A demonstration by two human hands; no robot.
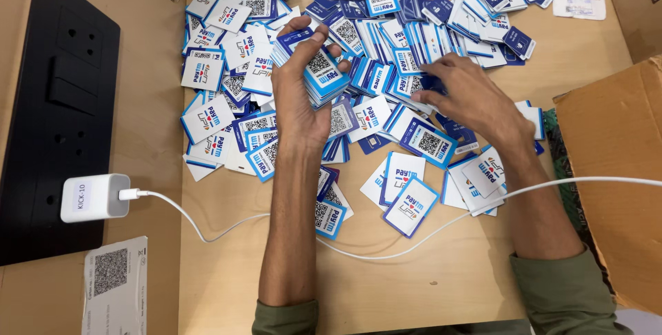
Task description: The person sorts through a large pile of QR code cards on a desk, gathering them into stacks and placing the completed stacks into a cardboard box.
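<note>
A large spread of small blue-and-white printed cards (227, 111) covers the far half of a wooden table (427, 280). My left hand (300, 90) is shut on a thick stack of these cards (318, 71), held a little above the pile. To the right, my right hand (469, 97) lies palm down on the loose cards, fingers pointing left and touching a card at the pile's middle (407, 85). Whether it has one pinched I cannot tell. Both sleeves are olive green.
A white cable (386, 251) runs across the table under my forearms to a white charger (93, 197) plugged into a black power strip (58, 107) at left. A cardboard box (614, 169) stands at right. A printed sheet (114, 287) lies at bottom left.
</note>
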